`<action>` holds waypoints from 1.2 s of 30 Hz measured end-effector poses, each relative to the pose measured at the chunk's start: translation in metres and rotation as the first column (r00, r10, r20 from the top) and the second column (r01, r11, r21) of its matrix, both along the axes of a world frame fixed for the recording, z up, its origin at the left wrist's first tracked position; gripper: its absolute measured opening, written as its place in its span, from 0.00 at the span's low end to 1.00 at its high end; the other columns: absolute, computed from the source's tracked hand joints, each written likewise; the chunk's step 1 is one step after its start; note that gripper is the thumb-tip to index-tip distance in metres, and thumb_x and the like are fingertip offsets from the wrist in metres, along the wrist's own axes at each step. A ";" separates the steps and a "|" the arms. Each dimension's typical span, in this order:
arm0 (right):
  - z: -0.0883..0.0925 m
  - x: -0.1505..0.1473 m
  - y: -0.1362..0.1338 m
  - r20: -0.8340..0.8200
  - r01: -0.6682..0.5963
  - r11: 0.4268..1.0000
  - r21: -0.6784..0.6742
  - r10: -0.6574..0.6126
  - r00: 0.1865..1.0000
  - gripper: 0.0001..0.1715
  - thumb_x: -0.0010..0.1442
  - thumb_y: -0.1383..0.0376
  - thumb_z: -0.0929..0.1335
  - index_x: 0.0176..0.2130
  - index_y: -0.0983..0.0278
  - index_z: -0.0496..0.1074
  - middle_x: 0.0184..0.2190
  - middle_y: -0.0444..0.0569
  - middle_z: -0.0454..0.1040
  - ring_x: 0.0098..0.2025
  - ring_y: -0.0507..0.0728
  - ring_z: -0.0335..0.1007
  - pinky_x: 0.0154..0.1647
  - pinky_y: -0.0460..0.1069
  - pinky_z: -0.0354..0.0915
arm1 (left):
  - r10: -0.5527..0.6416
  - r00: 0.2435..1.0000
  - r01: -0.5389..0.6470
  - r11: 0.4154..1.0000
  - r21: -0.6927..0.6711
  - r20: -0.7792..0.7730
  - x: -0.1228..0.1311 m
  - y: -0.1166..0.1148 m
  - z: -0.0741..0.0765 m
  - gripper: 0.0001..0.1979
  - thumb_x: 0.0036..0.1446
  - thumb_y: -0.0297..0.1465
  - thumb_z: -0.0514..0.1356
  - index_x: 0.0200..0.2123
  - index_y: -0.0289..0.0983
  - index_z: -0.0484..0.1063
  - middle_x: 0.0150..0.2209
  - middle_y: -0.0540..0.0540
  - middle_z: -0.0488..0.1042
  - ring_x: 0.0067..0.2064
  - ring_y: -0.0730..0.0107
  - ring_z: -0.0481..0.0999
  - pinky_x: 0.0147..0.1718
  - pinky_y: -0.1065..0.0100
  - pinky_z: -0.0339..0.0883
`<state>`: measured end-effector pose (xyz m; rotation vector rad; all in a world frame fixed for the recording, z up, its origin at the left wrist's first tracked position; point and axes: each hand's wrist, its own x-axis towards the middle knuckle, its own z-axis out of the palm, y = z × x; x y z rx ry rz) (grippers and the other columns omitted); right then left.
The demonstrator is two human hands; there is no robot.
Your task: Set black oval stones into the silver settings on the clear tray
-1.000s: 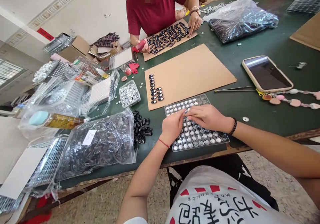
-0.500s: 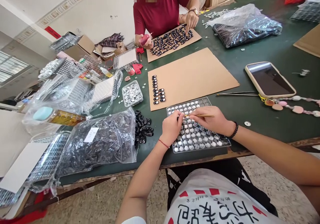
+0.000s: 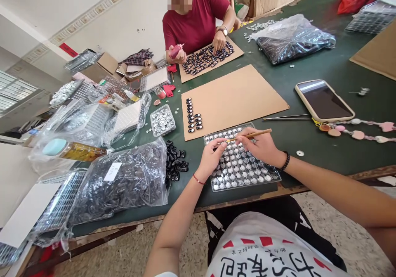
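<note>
My right hand (image 3: 260,147) pinches a slender wooden stick (image 3: 261,133), whose yellowish tip points at the fingertips of my left hand (image 3: 212,158). Those left fingers are pressed together on something small that they mostly hide; a dark bit shows. Both hands are above a clear plastic tray (image 3: 277,177) filled with rows of round white-silver discs. Just beyond it lies a cardboard sheet (image 3: 235,99) with short rows of small black pieces with pale tops (image 3: 189,107) along its left edge. A pile of loose black pieces (image 3: 177,165) is left of my left hand.
A bag of black pieces (image 3: 123,182), a bottle (image 3: 77,150) and a box of silver discs (image 3: 162,120) stand left. At right lie a phone (image 3: 324,99) and a beaded strap (image 3: 359,134). Opposite, a person in a red shirt (image 3: 201,17) works over another cardboard sheet.
The stick in my right hand has tilted, its back end now higher. My left fingers have shifted slightly. Opposite, the person's hand on the pieces has moved left.
</note>
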<state>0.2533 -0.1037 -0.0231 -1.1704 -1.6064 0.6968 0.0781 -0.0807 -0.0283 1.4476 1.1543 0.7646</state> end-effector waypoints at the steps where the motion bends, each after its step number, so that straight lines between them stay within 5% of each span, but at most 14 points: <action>1: 0.000 0.000 0.001 -0.026 -0.007 1.000 -0.007 0.007 1.000 0.13 0.57 0.59 0.61 0.28 0.64 0.68 0.23 0.46 0.70 0.19 0.48 0.62 0.20 0.44 0.58 | -0.007 1.000 0.007 1.000 0.010 -0.007 0.001 0.000 0.000 0.16 0.50 0.39 0.56 0.39 0.35 0.71 0.19 0.53 0.61 0.20 0.79 0.56 0.20 0.74 0.52; 10: 0.002 -0.001 0.001 -0.284 -0.094 0.983 -0.156 0.046 0.958 0.12 0.57 0.57 0.61 0.30 0.64 0.64 0.24 0.45 0.71 0.15 0.47 0.59 0.15 0.45 0.57 | -0.120 0.986 0.134 0.983 0.129 -0.113 -0.007 0.007 0.013 0.14 0.52 0.38 0.53 0.39 0.35 0.68 0.23 0.51 0.63 0.24 0.77 0.58 0.24 0.74 0.53; 21: -0.002 -0.006 -0.001 -0.293 -0.044 0.991 -0.126 0.005 0.956 0.10 0.56 0.59 0.62 0.31 0.64 0.66 0.24 0.45 0.71 0.14 0.47 0.57 0.15 0.46 0.56 | -0.156 0.953 0.220 0.946 0.238 -0.261 -0.016 0.008 0.022 0.15 0.54 0.39 0.51 0.39 0.35 0.69 0.21 0.52 0.60 0.24 0.76 0.58 0.25 0.73 0.52; 27: -0.007 -0.007 -0.003 -0.273 -0.154 0.985 -0.082 0.127 0.954 0.08 0.57 0.61 0.63 0.34 0.63 0.67 0.28 0.46 0.71 0.15 0.46 0.60 0.16 0.45 0.58 | -0.102 0.993 0.108 0.988 0.111 -0.064 -0.015 0.006 0.010 0.18 0.53 0.41 0.52 0.41 0.34 0.68 0.24 0.51 0.64 0.24 0.76 0.59 0.25 0.73 0.54; 36: -0.009 -0.006 -0.007 -0.243 -0.007 0.998 0.060 0.022 0.970 0.07 0.58 0.64 0.62 0.32 0.63 0.67 0.24 0.44 0.69 0.15 0.46 0.58 0.17 0.45 0.58 | -0.071 0.997 0.068 0.992 0.110 0.027 0.000 -0.002 0.002 0.17 0.53 0.40 0.53 0.39 0.35 0.70 0.24 0.50 0.65 0.24 0.78 0.58 0.24 0.74 0.54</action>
